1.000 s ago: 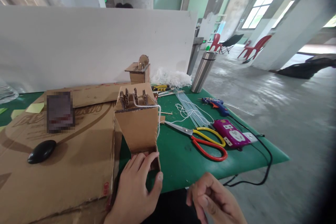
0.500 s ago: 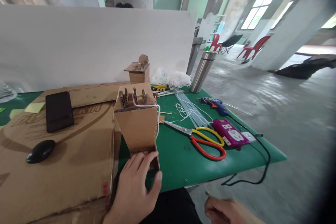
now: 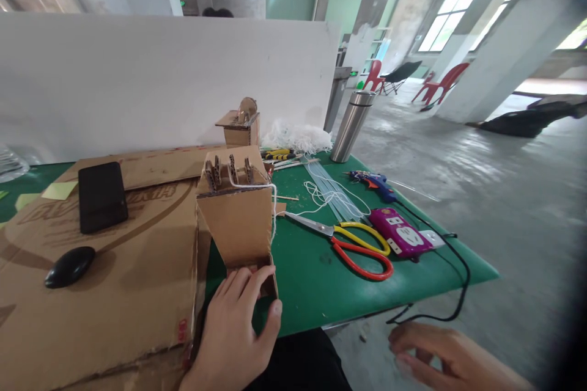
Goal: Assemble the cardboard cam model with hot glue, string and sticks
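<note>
On the lower part of a tapered cardboard model (image 3: 241, 223) lies my left hand (image 3: 241, 317), fingers over its base and thumb apart at the right side. Upright cardboard tabs (image 3: 232, 170) stand on the model's top, and a white string (image 3: 274, 211) runs past them and hangs down its right side. My right hand (image 3: 440, 348) is off the table's front edge, above the floor, slightly blurred. Its fingers curl loosely with a gap to the thumb, and I see nothing in them. Scissors (image 3: 342, 238) with red and yellow handles lie right of the model.
Beyond the scissors are a purple power strip (image 3: 398, 233), a blue glue gun (image 3: 376, 184), clear glue sticks (image 3: 334, 189) and a steel flask (image 3: 353, 127). A phone (image 3: 101, 197) and a mouse (image 3: 70, 267) rest on flat cardboard at left. Behind stands another cardboard piece (image 3: 241, 131).
My right hand has moved to the right and slightly up, and its fingers have loosened. My left hand stays on the model's base. The view has shifted slightly.
</note>
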### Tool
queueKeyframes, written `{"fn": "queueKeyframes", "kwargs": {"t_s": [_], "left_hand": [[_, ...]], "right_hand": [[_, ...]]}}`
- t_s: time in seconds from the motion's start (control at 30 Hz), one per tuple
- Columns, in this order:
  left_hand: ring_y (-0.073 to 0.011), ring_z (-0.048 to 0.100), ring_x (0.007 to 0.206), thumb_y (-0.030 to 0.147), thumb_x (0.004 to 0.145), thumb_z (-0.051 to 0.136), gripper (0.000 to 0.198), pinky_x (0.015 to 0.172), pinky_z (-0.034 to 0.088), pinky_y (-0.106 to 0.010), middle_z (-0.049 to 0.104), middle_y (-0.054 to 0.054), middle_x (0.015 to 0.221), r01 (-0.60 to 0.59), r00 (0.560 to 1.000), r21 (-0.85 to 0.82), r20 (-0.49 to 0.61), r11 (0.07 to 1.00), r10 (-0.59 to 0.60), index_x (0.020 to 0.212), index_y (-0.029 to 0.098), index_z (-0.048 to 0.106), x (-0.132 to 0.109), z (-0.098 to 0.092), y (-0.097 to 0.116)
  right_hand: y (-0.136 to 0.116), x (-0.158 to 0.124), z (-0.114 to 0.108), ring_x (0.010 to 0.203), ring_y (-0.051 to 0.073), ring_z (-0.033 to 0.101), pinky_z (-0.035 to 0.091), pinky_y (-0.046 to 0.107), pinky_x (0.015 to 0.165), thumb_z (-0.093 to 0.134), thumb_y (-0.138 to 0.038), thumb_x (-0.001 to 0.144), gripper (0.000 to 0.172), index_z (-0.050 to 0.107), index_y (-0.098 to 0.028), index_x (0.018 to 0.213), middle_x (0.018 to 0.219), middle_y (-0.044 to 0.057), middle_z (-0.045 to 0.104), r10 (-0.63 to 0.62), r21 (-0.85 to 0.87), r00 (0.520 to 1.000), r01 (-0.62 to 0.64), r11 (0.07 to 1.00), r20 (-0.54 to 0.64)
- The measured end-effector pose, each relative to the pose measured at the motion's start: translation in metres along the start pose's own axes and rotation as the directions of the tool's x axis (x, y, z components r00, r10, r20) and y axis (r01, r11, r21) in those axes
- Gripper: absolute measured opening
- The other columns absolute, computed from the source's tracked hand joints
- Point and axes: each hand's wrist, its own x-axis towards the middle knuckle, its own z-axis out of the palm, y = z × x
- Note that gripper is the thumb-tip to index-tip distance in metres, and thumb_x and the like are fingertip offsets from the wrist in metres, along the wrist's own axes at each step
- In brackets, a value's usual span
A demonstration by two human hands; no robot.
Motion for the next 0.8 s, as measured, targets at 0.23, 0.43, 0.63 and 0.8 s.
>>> {"fn": "queueKeyframes", "kwargs": {"t_s": [0.23, 0.43, 0.63, 0.8], "left_hand": [[-0.0213, 0.062, 0.077, 0.024, 0.091, 0.052, 0.032, 0.069, 0.052, -0.039, 0.061, -0.002, 0.087, -0.001, 1.000, 0.009, -0.008, 1.000, 0.001, 0.123, 0.026, 0.050, -0.002, 0.000, -0.001], [-0.0228, 0.064, 0.079, 0.023, 0.090, 0.052, 0.033, 0.070, 0.053, -0.040, 0.064, -0.003, 0.090, 0.006, 1.000, 0.004, -0.004, 1.000, -0.006, 0.123, 0.026, 0.050, 0.000, -0.001, 0.001], [-0.0239, 0.065, 0.080, 0.024, 0.090, 0.051, 0.032, 0.070, 0.053, -0.040, 0.064, -0.004, 0.090, 0.006, 1.000, 0.020, -0.016, 1.000, -0.006, 0.122, 0.026, 0.052, 0.000, -0.002, 0.002], [-0.0245, 0.065, 0.082, 0.025, 0.091, 0.051, 0.032, 0.070, 0.053, -0.041, 0.065, -0.004, 0.091, 0.009, 1.000, 0.023, -0.015, 1.000, -0.008, 0.122, 0.026, 0.051, 0.000, -0.002, 0.002]], "right_hand": [[-0.036, 0.097, -0.088, 0.080, 0.025, 0.071, 0.056, 0.034, 0.071, 0.047, -0.045, 0.093, 0.032, 0.073, -0.028, 0.100, 0.097, 0.005, 0.076, 0.055, -0.255, 0.956, -0.132, 0.958, -0.287], [-0.038, 0.198, -0.111, 0.105, 0.022, 0.064, 0.052, 0.045, 0.091, 0.056, -0.034, 0.098, 0.026, 0.064, -0.017, 0.116, 0.120, 0.009, 0.065, 0.070, -0.446, 0.942, -0.220, 0.868, -0.329], [-0.024, 0.236, -0.103, 0.107, 0.023, 0.063, 0.053, 0.045, 0.091, 0.060, -0.033, 0.096, 0.027, 0.062, -0.017, 0.118, 0.123, 0.009, 0.063, 0.086, -0.556, 0.968, -0.207, 0.805, -0.235], [-0.017, 0.246, -0.106, 0.104, 0.022, 0.064, 0.055, 0.043, 0.089, 0.060, -0.033, 0.097, 0.026, 0.063, -0.017, 0.117, 0.120, 0.008, 0.064, 0.103, -0.577, 0.970, -0.216, 0.788, -0.222]]}}
